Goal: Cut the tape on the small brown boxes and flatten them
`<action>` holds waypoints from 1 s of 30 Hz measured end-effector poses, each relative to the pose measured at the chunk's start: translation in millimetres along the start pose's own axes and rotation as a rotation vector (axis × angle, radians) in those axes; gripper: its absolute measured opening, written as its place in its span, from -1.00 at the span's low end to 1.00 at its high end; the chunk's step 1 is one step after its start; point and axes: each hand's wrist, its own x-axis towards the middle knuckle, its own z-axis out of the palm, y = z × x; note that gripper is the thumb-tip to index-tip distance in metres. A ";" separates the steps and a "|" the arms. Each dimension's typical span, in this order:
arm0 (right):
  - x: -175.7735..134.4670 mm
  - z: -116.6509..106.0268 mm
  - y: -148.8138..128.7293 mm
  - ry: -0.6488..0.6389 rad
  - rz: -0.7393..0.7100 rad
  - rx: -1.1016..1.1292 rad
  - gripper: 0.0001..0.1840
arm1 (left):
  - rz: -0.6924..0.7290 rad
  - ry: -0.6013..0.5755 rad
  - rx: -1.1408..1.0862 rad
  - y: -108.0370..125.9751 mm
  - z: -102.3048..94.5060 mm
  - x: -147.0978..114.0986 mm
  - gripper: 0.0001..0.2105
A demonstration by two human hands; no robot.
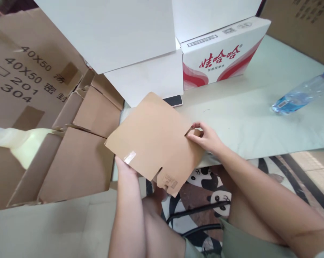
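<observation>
A flat brown cardboard box (148, 132) is held up at a slant over my lap and the table edge. It has slots cut into its edges, a strip of clear tape near its left corner and small print on a lower flap. My left hand (124, 166) grips its lower left edge from beneath, with the fingers hidden behind the cardboard. At the right edge, my right hand (203, 136) pinches a flap beside a slot between thumb and fingers. Just behind the cardboard, a dark phone (174, 101) lies on the table, partly covered.
White boxes (148, 79) and a red-and-white carton (223, 53) stand on the pale green table (239, 118). A water bottle (299, 95) lies at the right. On the left is a large open carton (78, 168) with a pale plastic bag (30, 143). A panda-print fabric (205, 179) is below.
</observation>
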 end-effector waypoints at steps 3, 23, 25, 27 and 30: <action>5.8 5.7 3.5 0.073 0.040 -0.054 -0.42 | 0.092 0.086 -0.036 -2.4 6.0 -1.4 -0.67; -43.2 -55.3 -4.0 -0.029 -0.291 -0.500 -0.49 | -0.073 0.258 -0.281 -6.8 -2.8 15.4 -0.88; -66.8 -63.8 12.0 -0.187 -0.285 -0.690 -0.45 | -0.071 0.242 -0.287 -6.6 -4.2 16.1 -0.88; -81.4 -69.3 29.8 -0.270 -0.284 -0.787 -0.59 | -0.064 0.219 -0.284 -7.5 -4.4 16.5 -0.88; -79.2 -75.3 47.2 -0.357 -0.329 -0.755 -0.67 | -0.065 0.212 -0.296 -10.2 -4.3 16.8 -0.89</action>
